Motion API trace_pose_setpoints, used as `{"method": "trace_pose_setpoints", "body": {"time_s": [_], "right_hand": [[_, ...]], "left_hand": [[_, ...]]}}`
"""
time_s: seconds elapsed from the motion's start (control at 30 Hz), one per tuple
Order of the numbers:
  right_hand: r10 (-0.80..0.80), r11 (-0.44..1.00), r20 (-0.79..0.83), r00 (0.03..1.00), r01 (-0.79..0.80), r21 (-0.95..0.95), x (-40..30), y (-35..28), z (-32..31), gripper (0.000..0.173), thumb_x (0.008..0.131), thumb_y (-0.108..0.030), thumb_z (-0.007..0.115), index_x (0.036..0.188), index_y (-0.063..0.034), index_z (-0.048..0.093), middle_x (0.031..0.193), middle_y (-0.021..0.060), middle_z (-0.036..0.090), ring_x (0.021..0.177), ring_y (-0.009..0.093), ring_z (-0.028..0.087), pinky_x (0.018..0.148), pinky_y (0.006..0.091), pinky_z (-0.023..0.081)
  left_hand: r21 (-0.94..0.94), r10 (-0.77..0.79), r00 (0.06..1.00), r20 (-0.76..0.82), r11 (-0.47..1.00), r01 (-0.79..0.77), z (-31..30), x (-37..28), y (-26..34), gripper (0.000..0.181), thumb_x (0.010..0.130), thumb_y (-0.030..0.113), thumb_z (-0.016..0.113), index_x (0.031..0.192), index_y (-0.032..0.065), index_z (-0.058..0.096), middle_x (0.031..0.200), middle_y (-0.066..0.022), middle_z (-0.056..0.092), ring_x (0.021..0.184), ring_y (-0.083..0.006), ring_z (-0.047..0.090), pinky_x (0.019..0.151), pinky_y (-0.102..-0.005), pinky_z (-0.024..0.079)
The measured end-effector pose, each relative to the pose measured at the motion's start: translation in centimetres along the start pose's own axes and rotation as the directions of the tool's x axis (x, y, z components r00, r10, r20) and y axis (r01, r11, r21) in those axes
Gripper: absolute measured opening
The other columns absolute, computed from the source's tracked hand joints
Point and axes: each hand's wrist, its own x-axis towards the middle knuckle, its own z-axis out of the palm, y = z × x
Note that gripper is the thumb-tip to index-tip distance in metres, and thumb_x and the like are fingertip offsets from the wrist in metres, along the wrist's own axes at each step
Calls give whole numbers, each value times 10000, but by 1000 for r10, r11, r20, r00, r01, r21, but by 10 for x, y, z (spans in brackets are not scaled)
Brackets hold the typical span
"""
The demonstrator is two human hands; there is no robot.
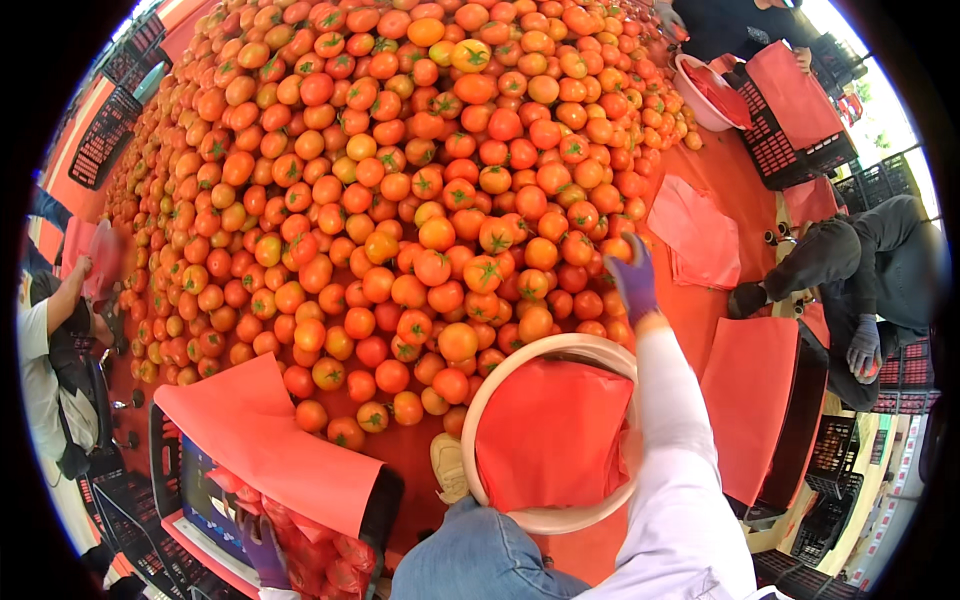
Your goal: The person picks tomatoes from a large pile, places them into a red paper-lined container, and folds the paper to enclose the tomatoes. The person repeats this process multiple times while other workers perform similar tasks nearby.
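Observation:
My right hand (632, 279), in a purple glove, is at the near right edge of a large heap of tomatoes (420, 195). Its thumb and fingers are around an orange-red tomato (616, 250). My left hand (264, 551), also gloved in purple, is inside a dark crate (384, 501) at lower left. It touches tomatoes in red wrapping (330, 559); its fingertips are partly hidden. A red liner sheet (277, 427) is folded over the crate's far side, beside a blue printed panel (210, 499). Close in front of me, a pale round basin (551, 521) holds red sheets (551, 435).
Loose red sheets (694, 232) lie right of the heap. A lined crate (750, 405) stands at my right, near a seated person in dark trousers (817, 255). Another person (56, 315) is at left. A second basin (709, 97) and crate (795, 112) are at far right.

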Motion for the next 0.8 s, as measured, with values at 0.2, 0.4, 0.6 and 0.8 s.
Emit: {"method": "trace_pose_setpoints", "body": {"time_s": [0.2,0.4,0.6,0.8], "right_hand": [[-65,997,326,943,75,-20,-227,-70,-49,595,797,-176,688,1358,-70,519,1354,205,506,1258,376,486,1074,452,404],[-227,874,330,916,342,-345,-320,-69,-16,611,787,-175,743,1358,-108,535,1411,225,440,1310,431,420,1092,494,379],[305,758,336,891,-441,481,-300,-119,-58,514,984,-244,608,1431,-50,444,1348,83,539,1189,200,542,1021,349,439],[-11,163,739,674,-728,666,-301,-265,-77,652,985,-365,605,1514,-76,355,1425,139,502,1340,275,460,1151,409,348]], "left_hand": [[-78,-37,999,-35,996,34,23,5,-20,379,911,83,596,1250,-84,566,1174,-189,618,1064,-287,594,964,-366,452],[51,90,990,-107,995,-85,40,2,9,568,959,135,573,1458,-44,371,1399,-216,507,1285,-320,504,1096,-389,378],[-167,125,761,-637,941,-295,6,-47,98,394,1025,196,487,1360,-10,461,1268,-145,571,1189,-260,545,1062,-377,399],[-603,656,723,218,673,-429,96,-106,223,565,868,233,724,1365,40,537,1435,-217,487,1262,-372,539,1023,-418,473]]}}
